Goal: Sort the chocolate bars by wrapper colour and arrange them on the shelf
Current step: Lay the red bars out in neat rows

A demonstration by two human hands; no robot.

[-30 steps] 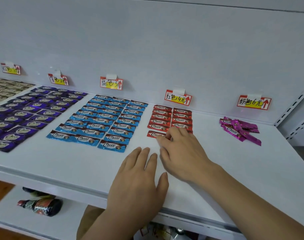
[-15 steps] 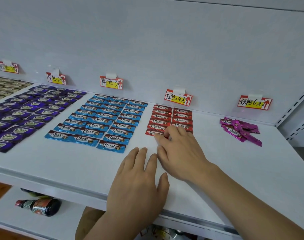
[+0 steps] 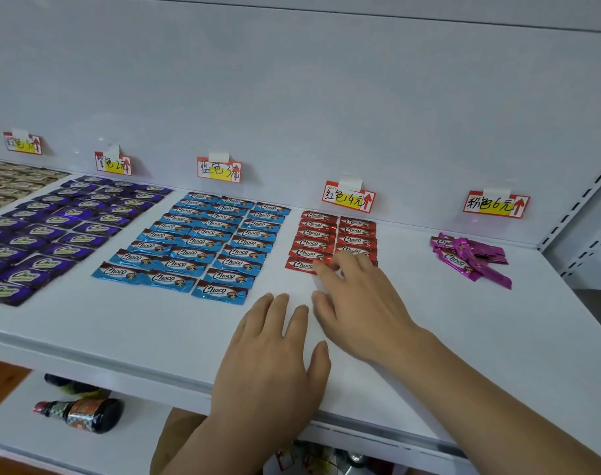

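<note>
Red bars (image 3: 338, 238) lie in two neat columns at the far middle of the white shelf (image 3: 497, 337), below their red tag (image 3: 348, 197). My right hand (image 3: 360, 310) reaches over the near end of those columns, fingers loosely bent, fingertips (image 3: 326, 269) touching the nearest red wrapper; whether I am pinching it I cannot tell. My left hand (image 3: 275, 358) lies flat on the shelf just beside the right, fingers straight and spread a little, holding nothing.

Left of the red bars, blue bars (image 3: 196, 241) fill three columns under a blue tag (image 3: 219, 169). Further left sit purple bars (image 3: 59, 228) in rows, and at the far left edge, gold bars (image 3: 11, 180). To the right, well apart from the red ones, pink bars (image 3: 470, 255) lie in a loose heap under their own tag (image 3: 496, 204). On the lower shelf, near left, a dark bottle (image 3: 83, 414) lies on its side.
</note>
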